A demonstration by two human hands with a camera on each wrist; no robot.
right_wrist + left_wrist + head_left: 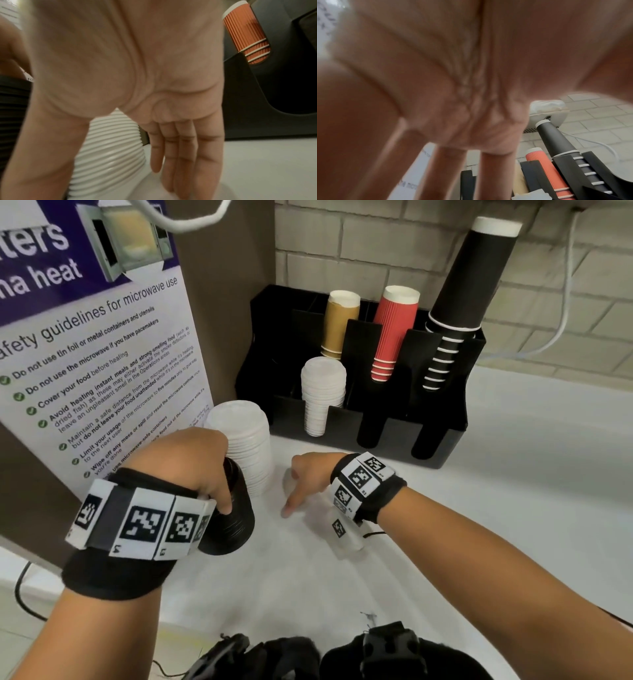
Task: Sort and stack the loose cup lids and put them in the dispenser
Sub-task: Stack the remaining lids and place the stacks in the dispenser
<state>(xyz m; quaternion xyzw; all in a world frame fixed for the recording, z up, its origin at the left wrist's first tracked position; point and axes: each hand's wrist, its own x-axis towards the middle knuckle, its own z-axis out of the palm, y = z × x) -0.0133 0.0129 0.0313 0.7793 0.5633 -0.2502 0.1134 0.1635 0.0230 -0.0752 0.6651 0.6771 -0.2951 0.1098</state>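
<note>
My left hand (214, 474) reaches over a stack of black lids (236, 522) on the white counter and grips it, thumb on its near side. Just behind stands a taller stack of white lids (245, 443). My right hand (303, 484) hangs beside both stacks with straight fingers (173, 155) whose tips touch a single white lid (150, 190) lying flat. The black dispenser (442, 436) stands at the back with a white lid stack (323, 392) in its front left slot. The left wrist view shows mostly my blurred palm (453, 94).
The dispenser also holds brown cups (339, 326), red cups (394, 333) and a tall black cup stack (469, 285). A microwave safety poster (92, 347) stands on the left. Tiled wall and a white cable (565, 302) lie behind.
</note>
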